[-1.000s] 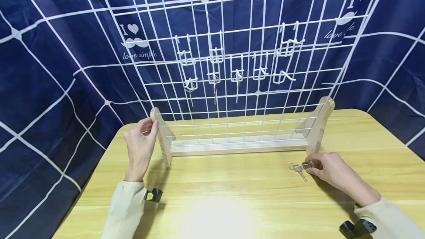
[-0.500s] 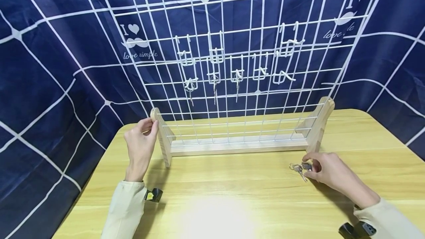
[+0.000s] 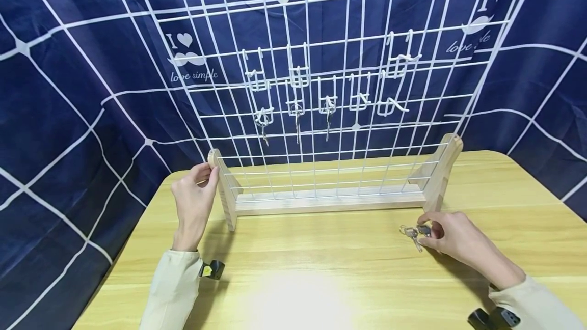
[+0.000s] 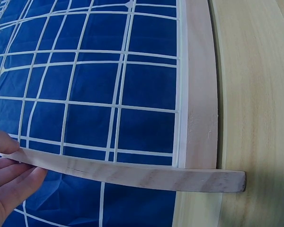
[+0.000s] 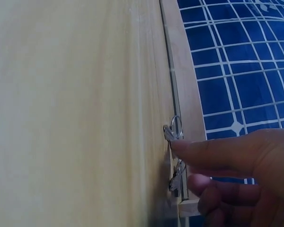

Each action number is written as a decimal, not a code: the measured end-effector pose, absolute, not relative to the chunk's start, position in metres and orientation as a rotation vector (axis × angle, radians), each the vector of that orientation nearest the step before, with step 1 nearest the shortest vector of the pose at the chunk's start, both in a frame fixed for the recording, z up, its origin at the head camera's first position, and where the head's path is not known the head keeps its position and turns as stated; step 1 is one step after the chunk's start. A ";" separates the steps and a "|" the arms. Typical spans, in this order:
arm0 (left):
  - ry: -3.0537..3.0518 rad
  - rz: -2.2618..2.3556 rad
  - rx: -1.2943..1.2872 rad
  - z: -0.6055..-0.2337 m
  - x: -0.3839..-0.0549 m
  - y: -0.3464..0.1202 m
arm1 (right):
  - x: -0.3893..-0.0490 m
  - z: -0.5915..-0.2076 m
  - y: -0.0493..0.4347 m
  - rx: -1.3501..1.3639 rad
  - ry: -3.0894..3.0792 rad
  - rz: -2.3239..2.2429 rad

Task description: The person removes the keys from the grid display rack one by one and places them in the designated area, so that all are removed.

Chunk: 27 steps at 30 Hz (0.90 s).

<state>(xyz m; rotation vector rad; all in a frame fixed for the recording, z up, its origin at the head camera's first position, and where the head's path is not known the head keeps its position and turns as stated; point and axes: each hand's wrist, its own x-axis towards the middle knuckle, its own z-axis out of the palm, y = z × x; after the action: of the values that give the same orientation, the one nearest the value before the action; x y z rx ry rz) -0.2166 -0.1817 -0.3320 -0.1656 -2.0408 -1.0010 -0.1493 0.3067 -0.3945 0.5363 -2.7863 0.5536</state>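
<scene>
My left hand [image 3: 194, 195] pinches the top of the left wooden upright [image 3: 224, 192] of a white wire grid rack [image 3: 316, 131]; in the left wrist view, thumb and fingers [image 4: 19, 184] lie on either side of the wood. Down on the table at the right, my right hand [image 3: 456, 233] has finger and thumb curled about small metal keys [image 3: 411, 232] with split rings. One key [image 5: 170, 133] shows beyond the fingertip in the right wrist view, another [image 5: 176, 182] between the fingers; how firmly they are gripped is hidden.
Several white wire hooks [image 3: 300, 76] hang on the grid. Three of the lower ones carry a key [image 3: 297, 124] each. The right wooden upright [image 3: 442, 177] stands just behind the right hand. A dark blue checked curtain [image 3: 82, 116] surrounds the wooden table [image 3: 293, 253].
The right finger and thumb have spread slightly around the keys, and a key's shaft has turned a little. The left hand stays on the upright.
</scene>
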 end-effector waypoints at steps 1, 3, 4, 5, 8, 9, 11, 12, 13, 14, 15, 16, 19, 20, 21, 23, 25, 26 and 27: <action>-2.041 -1.002 -0.167 -0.332 -0.217 -0.182 | -0.149 -0.394 0.306 0.541 -2.776 0.562; -2.041 -1.005 -0.169 -0.332 -0.216 -0.181 | -0.150 -0.391 0.305 0.559 -2.735 0.580; -2.040 -1.006 -0.170 -0.332 -0.216 -0.181 | -0.151 -0.389 0.304 0.571 -2.700 0.589; -2.039 -1.006 -0.171 -0.332 -0.216 -0.181 | -0.152 -0.387 0.302 0.584 -2.661 0.599; -2.035 -1.004 -0.174 -0.331 -0.216 -0.181 | -0.154 -0.375 0.293 0.602 -2.548 0.626; -2.033 -1.005 -0.175 -0.332 -0.217 -0.181 | -0.155 -0.370 0.290 0.601 -2.520 0.646; -2.035 -1.002 -0.175 -0.332 -0.217 -0.181 | -0.155 -0.359 0.281 0.578 -2.480 0.676; -2.035 -1.003 -0.174 -0.332 -0.217 -0.181 | -0.155 -0.353 0.277 0.563 -2.466 0.696; -2.036 -1.005 -0.174 -0.332 -0.217 -0.181 | -0.155 -0.347 0.272 0.548 -2.454 0.716; -2.038 -1.005 -0.173 -0.331 -0.217 -0.181 | -0.155 -0.341 0.267 0.533 -2.442 0.745; -2.039 -1.004 -0.172 -0.331 -0.217 -0.181 | -0.155 -0.336 0.262 0.521 -2.426 0.771; -2.040 -1.003 -0.171 -0.331 -0.217 -0.181 | -0.155 -0.331 0.257 0.512 -2.410 0.794; -2.039 -1.003 -0.170 -0.331 -0.217 -0.180 | -0.157 -0.318 0.241 0.508 -2.362 0.904; -2.039 -1.001 -0.170 -0.331 -0.217 -0.180 | -0.159 -0.314 0.235 0.510 -2.348 0.943; -2.039 -1.001 -0.170 -0.331 -0.217 -0.180 | -0.160 -0.310 0.230 0.512 -2.334 0.983; -2.038 -1.002 -0.169 -0.331 -0.216 -0.180 | -0.162 -0.304 0.219 0.518 -2.312 1.068; -2.037 -1.006 -0.169 -0.332 -0.216 -0.181 | -0.165 -0.297 0.209 0.514 -2.295 1.153; -2.037 -1.010 -0.168 -0.331 -0.216 -0.181 | -0.167 -0.294 0.204 0.514 -2.286 1.189; -2.035 -1.010 -0.167 -0.331 -0.216 -0.182 | -0.169 -0.292 0.200 0.514 -2.275 1.237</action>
<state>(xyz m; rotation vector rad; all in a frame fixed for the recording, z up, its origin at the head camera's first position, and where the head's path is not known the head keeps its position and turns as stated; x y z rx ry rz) -0.2158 -0.1816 -0.3314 -0.1667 -2.0351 -1.0100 -0.1685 0.1997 -0.2918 0.5137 -2.2745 1.2372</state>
